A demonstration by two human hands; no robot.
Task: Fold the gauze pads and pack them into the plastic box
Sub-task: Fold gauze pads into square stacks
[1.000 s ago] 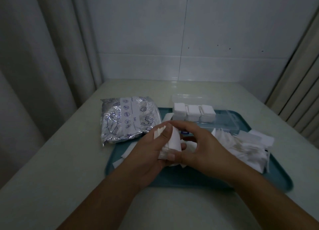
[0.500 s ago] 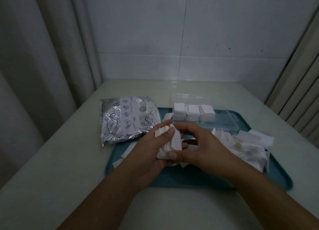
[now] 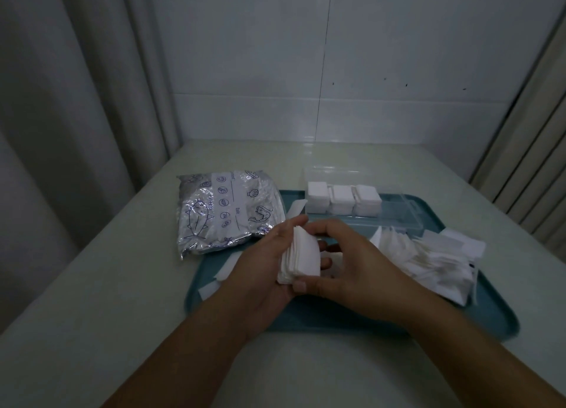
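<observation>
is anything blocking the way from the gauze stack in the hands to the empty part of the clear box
Nothing visible does. The white stack of folded gauze pads sits between the left hand and right hand, just in front of the clear plastic box. Three stacks of white pads fill its left part; the right part looks open.

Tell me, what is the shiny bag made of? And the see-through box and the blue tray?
The shiny bag looks like crinkled metallic foil: silvery, wrinkled, with printed drawings. The see-through box seems to be clear hard plastic, since the white pads inside show through. The blue tray is probably smooth matte plastic, with a moulded raised rim.
</observation>
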